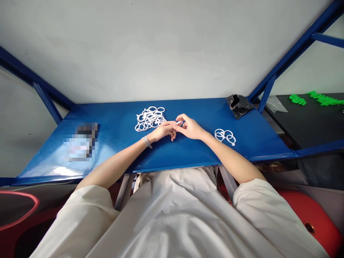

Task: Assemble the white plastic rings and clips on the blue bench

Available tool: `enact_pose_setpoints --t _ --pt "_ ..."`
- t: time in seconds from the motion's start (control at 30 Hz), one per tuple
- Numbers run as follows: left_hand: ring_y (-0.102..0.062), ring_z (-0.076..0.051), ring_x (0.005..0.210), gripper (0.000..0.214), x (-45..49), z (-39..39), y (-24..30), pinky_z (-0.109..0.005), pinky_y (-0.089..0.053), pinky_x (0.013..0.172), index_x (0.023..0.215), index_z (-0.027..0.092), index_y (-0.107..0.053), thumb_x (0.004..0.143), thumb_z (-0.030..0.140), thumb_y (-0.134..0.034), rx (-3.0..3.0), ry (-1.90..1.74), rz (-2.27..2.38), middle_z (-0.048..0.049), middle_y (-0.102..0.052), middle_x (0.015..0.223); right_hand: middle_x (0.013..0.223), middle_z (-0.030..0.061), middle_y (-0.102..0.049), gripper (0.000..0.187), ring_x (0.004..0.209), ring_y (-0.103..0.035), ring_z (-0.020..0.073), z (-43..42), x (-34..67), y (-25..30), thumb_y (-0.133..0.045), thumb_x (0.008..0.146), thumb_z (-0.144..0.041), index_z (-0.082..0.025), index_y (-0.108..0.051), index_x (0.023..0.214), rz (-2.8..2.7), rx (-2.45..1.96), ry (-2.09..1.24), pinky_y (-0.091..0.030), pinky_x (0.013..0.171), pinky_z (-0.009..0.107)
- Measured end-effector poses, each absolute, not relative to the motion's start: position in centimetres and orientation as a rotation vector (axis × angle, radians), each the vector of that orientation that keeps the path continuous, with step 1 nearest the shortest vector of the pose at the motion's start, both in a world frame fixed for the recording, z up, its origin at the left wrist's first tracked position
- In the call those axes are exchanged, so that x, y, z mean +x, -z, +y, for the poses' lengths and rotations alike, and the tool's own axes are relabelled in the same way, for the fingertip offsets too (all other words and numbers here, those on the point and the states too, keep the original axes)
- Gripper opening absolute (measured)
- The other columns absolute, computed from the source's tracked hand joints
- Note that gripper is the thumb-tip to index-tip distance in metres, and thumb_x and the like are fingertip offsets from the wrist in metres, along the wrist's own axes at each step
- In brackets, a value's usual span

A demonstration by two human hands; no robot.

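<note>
Between my two hands, over the middle of the blue table, is a small white ring (179,123). My right hand (190,127) pinches it with thumb and fingertips. My left hand (164,132), with a silvery bracelet at the wrist, meets it from the other side, its fingers curled and touching the ring or the right fingertips. Just behind the left hand lies a pile of white rings (149,117), each with a small knob. A smaller group of white rings (225,135) rests to the right of my right forearm.
A crumpled black plastic bag (238,106) sits at the table's back right. On the left of the blue table (118,114) is a pixelated object (82,142). Blue frame bars (266,94) rise at both sides. Bright green items (326,99) lie on a dark surface at right.
</note>
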State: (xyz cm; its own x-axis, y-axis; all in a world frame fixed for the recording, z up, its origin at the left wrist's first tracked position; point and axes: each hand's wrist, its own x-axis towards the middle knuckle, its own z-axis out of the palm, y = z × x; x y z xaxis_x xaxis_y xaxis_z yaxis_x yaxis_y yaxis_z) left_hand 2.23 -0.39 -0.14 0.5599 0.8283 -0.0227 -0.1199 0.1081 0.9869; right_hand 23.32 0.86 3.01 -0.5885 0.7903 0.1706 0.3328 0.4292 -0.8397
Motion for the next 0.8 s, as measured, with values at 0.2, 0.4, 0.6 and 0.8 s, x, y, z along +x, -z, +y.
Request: enact_pose_setpoints --t 0.2,0.4,0.6,0.8 --pt "-0.07 -0.019 0.068 0.053 2.48 -0.47 -0.13 -0.029 -0.062 0.055 0.087 0.011 -0.07 0.088 0.064 -0.076 1.302 -0.817 0.701 -0.0067 -0.066 0.08 0.123 0.0133 -0.067 0.056 0.089 -0.069 0.0217 1.15 23.55 -2.5 -0.081 0.082 -0.039 -0.019 -0.056 0.128 -2.237 -0.884 -0.949 -0.054 0.078 0.035" --pt "-0.072 -0.02 0.07 0.061 2.5 -0.63 -0.36 -0.03 -0.063 0.057 0.092 0.008 -0.076 0.087 0.068 -0.076 1.314 -0.806 0.714 -0.0113 -0.072 0.083 0.099 0.0061 -0.069 0.053 0.087 -0.067 0.0218 1.03 23.34 -2.43 -0.076 0.086 -0.04 -0.018 -0.054 0.128 -2.254 -0.897 -0.988 -0.051 0.079 0.034" --pt "-0.073 -0.02 0.068 0.063 2.73 -0.83 -0.31 -0.029 -0.063 0.054 0.093 0.007 -0.074 0.087 0.069 -0.076 1.318 -0.836 0.77 -0.0121 -0.073 0.081 0.076 -0.0043 -0.06 0.038 0.073 -0.062 0.0176 0.98 23.18 -2.34 -0.062 0.092 -0.032 -0.019 -0.051 0.125 -2.274 -0.914 -0.978 -0.045 0.073 0.03" --pt "-0.07 -0.017 0.061 0.054 2.97 -0.63 -0.19 -0.028 -0.062 0.053 0.093 0.011 -0.069 0.085 0.063 -0.081 1.24 -0.928 0.846 -0.0052 -0.068 0.07 0.069 -0.0076 -0.054 0.032 0.061 -0.052 0.0157 0.99 23.37 -2.68 -0.059 0.095 -0.042 -0.022 -0.047 0.117 -2.279 -1.059 -0.876 -0.035 0.064 0.028"
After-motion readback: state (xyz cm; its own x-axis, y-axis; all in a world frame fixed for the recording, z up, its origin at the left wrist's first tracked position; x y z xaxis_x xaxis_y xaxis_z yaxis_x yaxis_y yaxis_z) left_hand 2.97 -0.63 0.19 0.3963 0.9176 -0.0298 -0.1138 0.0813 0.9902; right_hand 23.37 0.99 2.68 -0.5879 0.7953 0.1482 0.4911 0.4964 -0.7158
